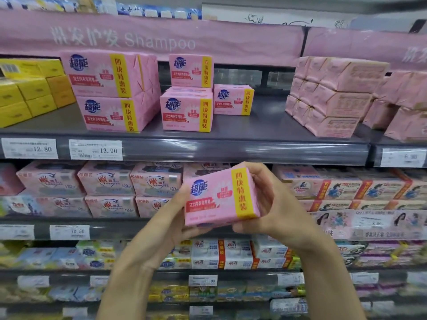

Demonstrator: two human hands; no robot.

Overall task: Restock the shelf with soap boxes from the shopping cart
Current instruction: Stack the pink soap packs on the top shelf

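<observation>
Both hands — left hand (175, 218), right hand (272, 204) — grip a pink soap box (221, 197) below the shelf (254, 132) — next, lift it onto the bare patch there

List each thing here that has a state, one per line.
Held pink soap box: tilted, off the shelf, in both hands.
Left hand: grips its left end.
Right hand: grips its right end.
Shelved pink soap boxes: stacked, fronts outward.
Upper shelf: partly filled.

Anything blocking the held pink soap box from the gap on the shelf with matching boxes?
Nothing visible blocks it. The left hand and right hand hold the pink soap box below the price rail, so it must lift over that. The bare shelf right of the matching boxes is open.
</observation>
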